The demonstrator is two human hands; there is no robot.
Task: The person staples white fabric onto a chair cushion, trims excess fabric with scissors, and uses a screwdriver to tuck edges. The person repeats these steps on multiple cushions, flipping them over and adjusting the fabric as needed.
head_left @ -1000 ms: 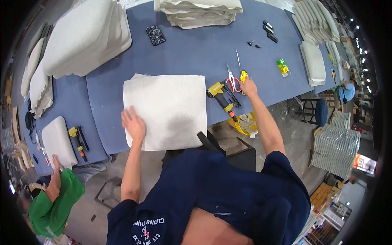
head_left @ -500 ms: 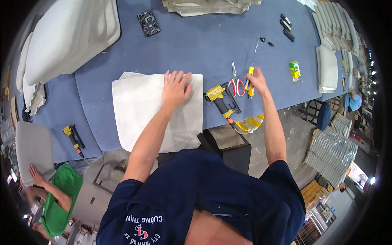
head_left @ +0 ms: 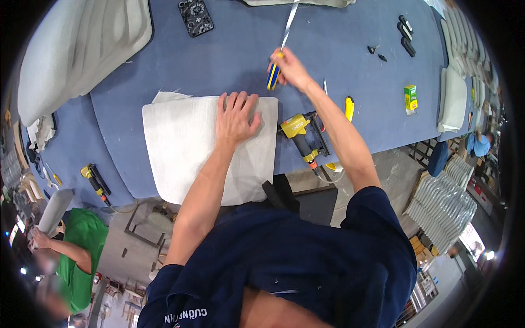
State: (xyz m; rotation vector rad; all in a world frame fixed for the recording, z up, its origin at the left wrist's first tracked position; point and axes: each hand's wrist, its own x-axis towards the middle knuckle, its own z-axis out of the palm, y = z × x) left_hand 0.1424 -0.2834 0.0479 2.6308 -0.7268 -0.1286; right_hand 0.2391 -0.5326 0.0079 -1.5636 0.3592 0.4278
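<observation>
My left hand (head_left: 237,121) lies flat, fingers spread, on a pale fabric-covered seat pad (head_left: 186,142) at the table's near edge. A loose flap of cloth sticks out beyond the pad's far left corner. Beyond its far right corner, my right hand (head_left: 289,68) grips a screwdriver (head_left: 273,75) with a blue and yellow handle, its long metal shaft pointing away from me. Under my right forearm, scissors (head_left: 326,87) are mostly hidden. A yellow and black staple gun (head_left: 298,128) rests beside the pad, and a yellow utility knife (head_left: 349,108) lies right of the forearm.
Stacked pale seat pads (head_left: 82,54) rise at the far left, and more pads (head_left: 453,101) stand at the right. A patterned phone (head_left: 195,17), black clips (head_left: 406,35) and a green-yellow box (head_left: 410,99) lie on the blue table. Another staple gun (head_left: 95,183) and a co-worker in green (head_left: 85,240) are at left.
My right hand has lifted the screwdriver from beside the utility knife and carried it left and away, toward the pad's far right corner. My left hand stays on the pad.
</observation>
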